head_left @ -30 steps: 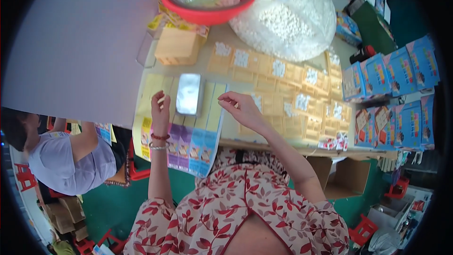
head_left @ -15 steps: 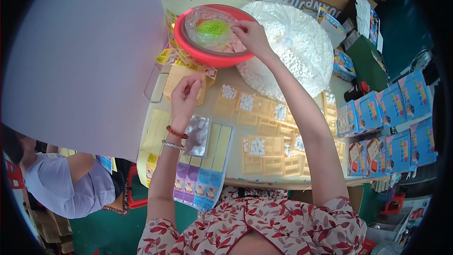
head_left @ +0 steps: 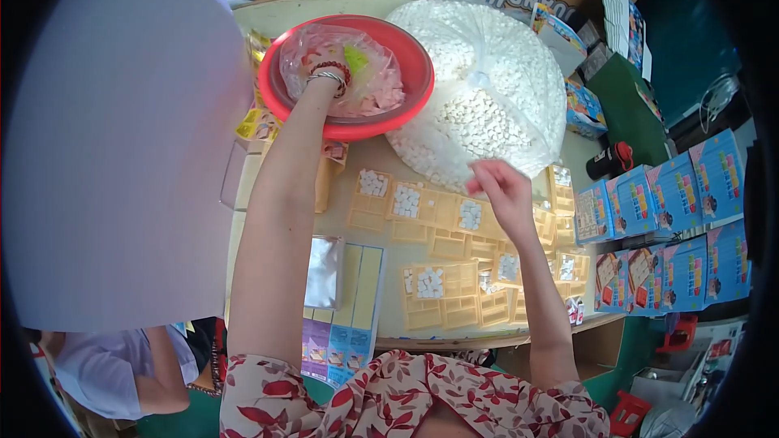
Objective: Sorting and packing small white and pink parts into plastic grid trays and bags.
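My left hand (head_left: 326,57) reaches into a clear plastic bag (head_left: 381,57) in the red basin (head_left: 422,73). Its fingers are hidden among the bag's folds, beside a bright green bundle (head_left: 355,59) and small pink pieces (head_left: 388,96). My right hand (head_left: 505,193) hovers over the near edge of a big clear sack (head_left: 519,73) of small white pieces, above the trays. Its fingers are curled together; what they hold, if anything, cannot be made out. Below it lie pale yellow compartment trays (head_left: 442,280), several holding white pieces (head_left: 428,282).
A silver packet (head_left: 324,272) lies on printed card sheets (head_left: 357,276) beside my left forearm. Blue boxes (head_left: 673,186) stand in two rows at the right, near a black bottle (head_left: 608,161). A large pale panel (head_left: 122,146) blocks the left. Another person (head_left: 105,373) sits beyond it.
My left hand has moved forward from the table into the bag in the basin. My right hand has left the basin and come back to the right, over the trays.
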Action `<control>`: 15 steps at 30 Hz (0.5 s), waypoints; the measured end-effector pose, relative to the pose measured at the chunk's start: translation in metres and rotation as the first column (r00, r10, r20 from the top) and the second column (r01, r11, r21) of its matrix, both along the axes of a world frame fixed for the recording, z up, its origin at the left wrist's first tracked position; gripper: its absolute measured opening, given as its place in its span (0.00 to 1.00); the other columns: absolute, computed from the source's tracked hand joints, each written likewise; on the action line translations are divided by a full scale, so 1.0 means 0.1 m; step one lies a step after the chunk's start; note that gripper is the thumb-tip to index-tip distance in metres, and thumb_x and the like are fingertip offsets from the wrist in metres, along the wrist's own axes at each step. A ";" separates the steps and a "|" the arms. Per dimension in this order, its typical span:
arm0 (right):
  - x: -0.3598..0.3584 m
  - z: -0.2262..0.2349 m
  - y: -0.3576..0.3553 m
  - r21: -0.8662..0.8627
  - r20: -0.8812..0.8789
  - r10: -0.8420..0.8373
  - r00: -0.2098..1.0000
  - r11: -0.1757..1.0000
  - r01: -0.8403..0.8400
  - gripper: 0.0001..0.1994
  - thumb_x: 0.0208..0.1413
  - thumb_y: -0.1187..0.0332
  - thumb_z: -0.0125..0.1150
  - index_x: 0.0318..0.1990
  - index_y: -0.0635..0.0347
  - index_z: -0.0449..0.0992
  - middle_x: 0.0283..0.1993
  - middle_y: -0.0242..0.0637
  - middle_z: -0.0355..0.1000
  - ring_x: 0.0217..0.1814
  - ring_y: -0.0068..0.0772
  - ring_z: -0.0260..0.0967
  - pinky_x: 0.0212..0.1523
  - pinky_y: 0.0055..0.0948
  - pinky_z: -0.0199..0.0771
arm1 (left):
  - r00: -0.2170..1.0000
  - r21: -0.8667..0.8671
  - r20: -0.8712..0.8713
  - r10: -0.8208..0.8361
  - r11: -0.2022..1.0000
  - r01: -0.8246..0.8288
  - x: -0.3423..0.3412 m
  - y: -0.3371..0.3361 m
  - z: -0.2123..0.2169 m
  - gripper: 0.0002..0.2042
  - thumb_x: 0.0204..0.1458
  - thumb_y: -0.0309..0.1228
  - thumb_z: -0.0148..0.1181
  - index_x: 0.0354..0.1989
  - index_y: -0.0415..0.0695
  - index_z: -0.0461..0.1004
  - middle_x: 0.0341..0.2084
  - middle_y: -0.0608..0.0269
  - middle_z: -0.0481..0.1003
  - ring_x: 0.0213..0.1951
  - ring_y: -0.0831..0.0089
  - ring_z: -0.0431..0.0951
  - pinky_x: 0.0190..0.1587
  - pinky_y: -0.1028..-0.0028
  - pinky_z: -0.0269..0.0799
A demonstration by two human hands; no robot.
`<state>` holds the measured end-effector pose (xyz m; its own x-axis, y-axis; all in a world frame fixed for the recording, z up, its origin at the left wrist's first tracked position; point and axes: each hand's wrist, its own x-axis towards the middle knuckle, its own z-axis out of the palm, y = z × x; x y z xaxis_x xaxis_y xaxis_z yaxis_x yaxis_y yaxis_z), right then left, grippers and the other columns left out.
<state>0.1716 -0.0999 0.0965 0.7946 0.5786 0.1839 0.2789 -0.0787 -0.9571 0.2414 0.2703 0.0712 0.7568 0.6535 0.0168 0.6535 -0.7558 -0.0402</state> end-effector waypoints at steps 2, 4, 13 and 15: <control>-0.07 -0.24 -0.39 -0.053 -0.003 -0.052 0.999 0.997 0.052 0.08 0.57 0.72 0.52 0.39 0.68 0.73 0.26 0.36 0.72 0.28 0.22 0.70 0.32 0.21 0.72 | 0.995 -0.033 0.028 -0.095 0.995 0.096 -0.02 -0.09 0.12 0.33 0.40 0.36 0.60 0.59 0.53 0.56 0.55 0.47 0.61 0.49 0.49 0.70 0.49 0.59 0.68; -0.20 -0.35 -0.66 -0.042 -0.059 -0.089 0.994 0.995 0.087 0.08 0.57 0.72 0.52 0.39 0.67 0.73 0.26 0.36 0.72 0.27 0.22 0.70 0.31 0.20 0.72 | 0.986 -0.047 0.059 -0.153 0.987 0.156 -0.09 0.10 0.16 0.29 0.41 0.34 0.59 0.57 0.52 0.62 0.51 0.47 0.66 0.48 0.52 0.72 0.49 0.61 0.68; -0.41 -0.42 -0.95 0.057 -0.209 -0.177 0.962 0.980 0.192 0.07 0.57 0.72 0.52 0.38 0.66 0.73 0.24 0.36 0.72 0.24 0.22 0.70 0.28 0.19 0.72 | 0.895 -0.127 0.297 -0.333 0.915 0.383 -0.24 0.59 0.22 0.07 0.40 0.28 0.56 0.26 0.50 0.80 0.31 0.54 0.77 0.36 0.62 0.77 0.44 0.69 0.71; -0.48 -0.46 -0.85 0.092 -0.223 -0.122 0.967 0.985 0.146 0.07 0.57 0.72 0.52 0.38 0.66 0.73 0.24 0.36 0.72 0.24 0.22 0.70 0.29 0.19 0.72 | 0.921 -0.090 0.269 -0.282 0.945 0.315 -0.23 0.65 0.03 0.13 0.37 0.33 0.62 0.35 0.50 0.78 0.37 0.54 0.76 0.41 0.61 0.76 0.47 0.67 0.70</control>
